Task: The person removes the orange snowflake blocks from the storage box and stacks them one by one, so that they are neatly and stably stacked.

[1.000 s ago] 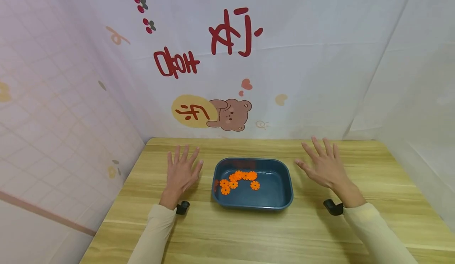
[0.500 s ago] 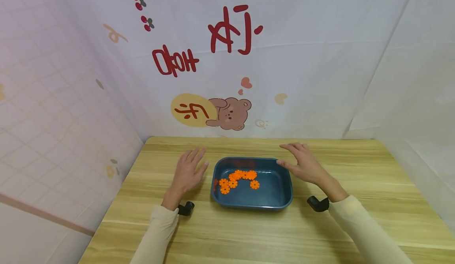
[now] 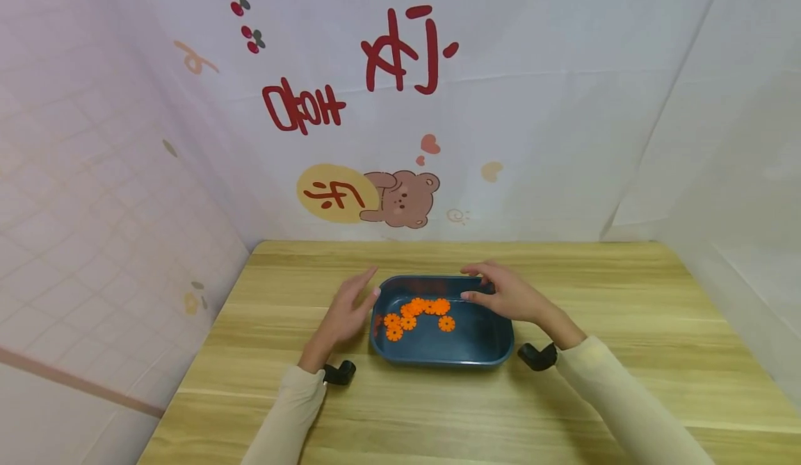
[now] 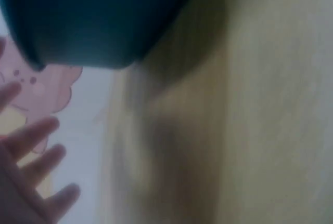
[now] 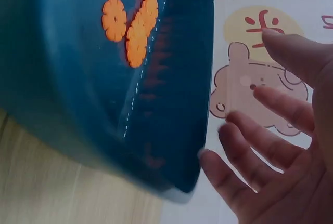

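A dark blue rectangular tray (image 3: 463, 354) stands on the table, with several orange notched discs (image 3: 408, 322) lying mostly toward its left and back. Close to the tray's left rim is my left hand (image 3: 347, 312), its fingers extended and holding nothing; whether the thumb touches the rim I cannot tell. Over the tray's back right corner hovers my right hand (image 3: 510, 297), thumb and fingers loosely bent and apart. The right wrist view shows that hand (image 5: 276, 151) with nothing between its fingers, beside the tray wall. In the left wrist view, the tray's outer side (image 4: 93, 21) is blurred.
The wood-grain table (image 3: 425, 416) extends around the tray. A white cloth backdrop (image 3: 538, 103) with a printed bear (image 3: 407, 201) rises along the back edge, and cloth walls stand at both sides. Each wrist carries a black camera mount (image 3: 537, 357).
Both hands have moved inward, from well outside the tray to its left side and back right corner. Their spread fingers have drawn closer together. The tray and discs have stayed in place.
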